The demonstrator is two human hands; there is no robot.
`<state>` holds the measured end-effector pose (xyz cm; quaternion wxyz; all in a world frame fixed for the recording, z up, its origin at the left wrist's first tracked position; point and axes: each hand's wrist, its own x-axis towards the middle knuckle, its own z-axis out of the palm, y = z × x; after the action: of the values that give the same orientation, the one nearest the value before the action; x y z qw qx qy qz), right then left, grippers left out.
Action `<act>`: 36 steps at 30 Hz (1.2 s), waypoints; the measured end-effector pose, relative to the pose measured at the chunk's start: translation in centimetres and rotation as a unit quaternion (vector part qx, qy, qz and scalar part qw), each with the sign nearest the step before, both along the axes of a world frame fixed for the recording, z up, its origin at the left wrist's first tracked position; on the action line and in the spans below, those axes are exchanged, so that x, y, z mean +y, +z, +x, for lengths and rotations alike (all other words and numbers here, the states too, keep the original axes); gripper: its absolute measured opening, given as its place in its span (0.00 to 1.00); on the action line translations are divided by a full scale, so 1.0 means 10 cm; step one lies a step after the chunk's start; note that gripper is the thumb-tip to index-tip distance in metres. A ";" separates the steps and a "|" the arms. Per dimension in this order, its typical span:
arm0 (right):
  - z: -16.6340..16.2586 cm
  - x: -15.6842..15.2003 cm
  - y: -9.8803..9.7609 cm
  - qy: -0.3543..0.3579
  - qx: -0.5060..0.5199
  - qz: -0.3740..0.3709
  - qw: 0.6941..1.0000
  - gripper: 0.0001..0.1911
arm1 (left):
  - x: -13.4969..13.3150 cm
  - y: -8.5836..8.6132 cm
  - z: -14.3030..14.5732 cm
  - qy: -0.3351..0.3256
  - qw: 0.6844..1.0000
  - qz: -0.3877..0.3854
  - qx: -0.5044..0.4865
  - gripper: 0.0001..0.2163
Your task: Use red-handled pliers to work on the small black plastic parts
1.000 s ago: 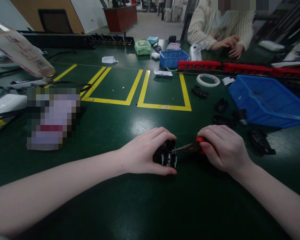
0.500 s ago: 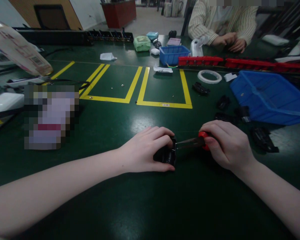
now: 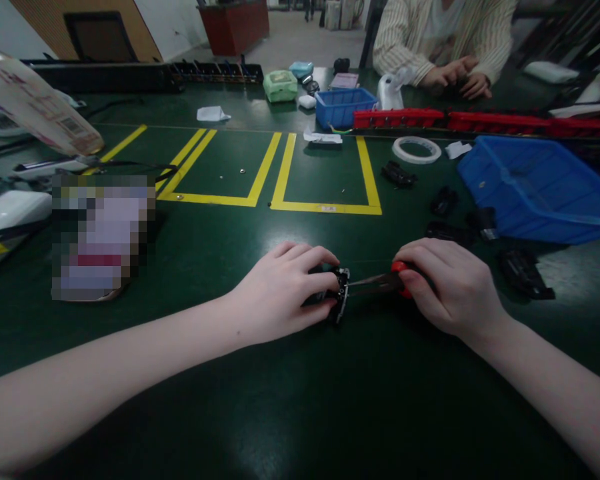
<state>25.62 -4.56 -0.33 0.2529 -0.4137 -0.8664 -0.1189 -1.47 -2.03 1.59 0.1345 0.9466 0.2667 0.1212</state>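
Low over the green table, my left hand [image 3: 293,287] is closed around a small black plastic part [image 3: 341,297] with a light edge on its right side. My right hand [image 3: 453,287] grips a pair of red-handled pliers [image 3: 377,283]. Their thin jaws point left and reach up to the part's edge; whether they pinch anything there is too small to tell. Most of the handles are hidden in my palm. Several loose black parts lie to the right, the nearest a black part [image 3: 524,273] beyond my right wrist.
A blue bin [image 3: 545,193] stands at the right, near a roll of white tape [image 3: 417,150]. Yellow tape outlines [image 3: 325,209] mark the table ahead. A red strip [image 3: 400,119] and a smaller blue bin [image 3: 345,107] lie farther back. Across the table sits a person [image 3: 445,53].
My left hand has turned the black part, so its light edge now shows. Both hands and the pliers have shifted slightly left in view.
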 end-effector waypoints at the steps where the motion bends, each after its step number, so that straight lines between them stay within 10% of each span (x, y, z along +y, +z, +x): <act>1: 0.00 0.00 0.00 0.001 0.000 0.001 1.000 0.09 | 0.00 0.03 0.02 0.010 1.000 -0.007 0.016 0.06; 24: 0.00 0.05 -0.08 -0.102 -0.061 0.001 0.993 0.13 | 0.00 0.09 0.06 -0.009 0.999 0.039 0.011 0.05; 30: -0.13 -0.06 0.06 -0.007 -0.026 0.103 0.994 0.08 | 0.04 0.09 0.04 0.004 0.994 -0.029 -0.101 0.05; 36: -0.46 -0.28 0.11 0.109 0.134 0.010 0.985 0.12 | 0.01 0.10 0.06 -0.032 0.984 -0.074 -0.160 0.04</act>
<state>21.04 -7.38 0.77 0.3821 -0.3265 -0.8634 -0.0425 -0.82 -1.93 2.57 0.2486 0.9106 0.2193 0.2468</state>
